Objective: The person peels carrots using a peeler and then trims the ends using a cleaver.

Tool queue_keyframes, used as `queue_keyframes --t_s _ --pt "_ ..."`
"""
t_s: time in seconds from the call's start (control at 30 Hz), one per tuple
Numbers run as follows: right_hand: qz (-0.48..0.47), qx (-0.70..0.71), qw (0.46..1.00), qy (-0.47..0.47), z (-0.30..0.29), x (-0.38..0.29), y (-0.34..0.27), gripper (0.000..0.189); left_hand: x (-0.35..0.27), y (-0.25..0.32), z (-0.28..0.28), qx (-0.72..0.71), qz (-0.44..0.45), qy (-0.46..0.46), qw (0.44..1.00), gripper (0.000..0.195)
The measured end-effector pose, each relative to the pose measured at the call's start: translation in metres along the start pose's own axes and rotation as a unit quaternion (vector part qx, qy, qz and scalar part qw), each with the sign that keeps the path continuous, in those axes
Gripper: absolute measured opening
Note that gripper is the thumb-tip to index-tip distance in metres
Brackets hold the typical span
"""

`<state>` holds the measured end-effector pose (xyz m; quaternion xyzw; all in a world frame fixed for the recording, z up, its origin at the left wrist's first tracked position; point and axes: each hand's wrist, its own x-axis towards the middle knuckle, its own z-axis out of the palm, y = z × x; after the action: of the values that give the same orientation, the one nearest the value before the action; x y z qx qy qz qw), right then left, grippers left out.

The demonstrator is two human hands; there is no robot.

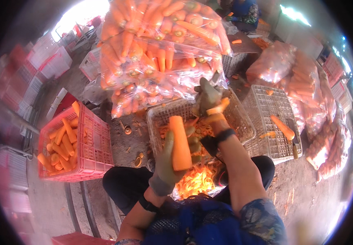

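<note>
My left hand (165,165), in a grey-green work glove, grips a thick orange carrot (181,145) whose blunt ends look trimmed. It holds the carrot upright between my knees. My right hand (207,95), also gloved, is farther forward over a dirty plastic crate (246,130). Its fingers are curled around a small blurred hand tool (215,76), perhaps a peeler. Orange peel (217,108) hangs over the right wrist. Peelings lie inside the crate, and a bright heap of carrot peelings (196,183) fills the space between my legs.
Clear bags of carrots (164,55) are stacked ahead. A pink crate (95,147) at left contains carrots. On an upturned crate (265,101) at right rest a carrot (282,127) and a knife (293,134). More bagged carrots (305,82) lie beyond. Another person (245,15) sits at the back.
</note>
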<state>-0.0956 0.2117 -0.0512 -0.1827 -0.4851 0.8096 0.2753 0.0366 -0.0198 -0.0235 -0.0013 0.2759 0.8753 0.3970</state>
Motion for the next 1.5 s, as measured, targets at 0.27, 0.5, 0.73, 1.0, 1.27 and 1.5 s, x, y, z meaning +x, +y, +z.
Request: queue_keyframes --t_s 0.27,0.5,0.73,1.0,1.27,1.5 --pt "0.055 -0.002 0.980 -0.192 0.008 -0.145 -0.029 0.013 0.023 -0.003 -0.012 -0.010 0.109 -0.029 0.994 0.064" --pt "0.032 0.069 0.997 0.011 0.028 -0.012 0.018 0.027 -0.003 -0.014 0.009 0.092 0.010 0.039 0.995 0.065" --pt "0.030 0.000 0.995 -0.094 0.011 -0.096 -0.041 0.040 0.004 0.020 0.004 0.203 0.090 0.102 0.970 0.063" --pt "0.053 0.022 0.993 -0.105 0.015 -0.086 0.003 0.028 0.004 -0.017 -0.001 0.017 0.003 0.063 0.998 0.063" --pt "0.065 0.048 0.994 -0.077 0.011 -0.063 -0.027 0.040 -0.020 0.007 0.003 0.072 0.089 0.023 0.993 0.060" --pt "0.105 0.029 0.978 -0.178 0.004 -0.128 -0.001 0.026 0.016 -0.010 0.011 -0.040 0.027 0.094 0.994 0.062"
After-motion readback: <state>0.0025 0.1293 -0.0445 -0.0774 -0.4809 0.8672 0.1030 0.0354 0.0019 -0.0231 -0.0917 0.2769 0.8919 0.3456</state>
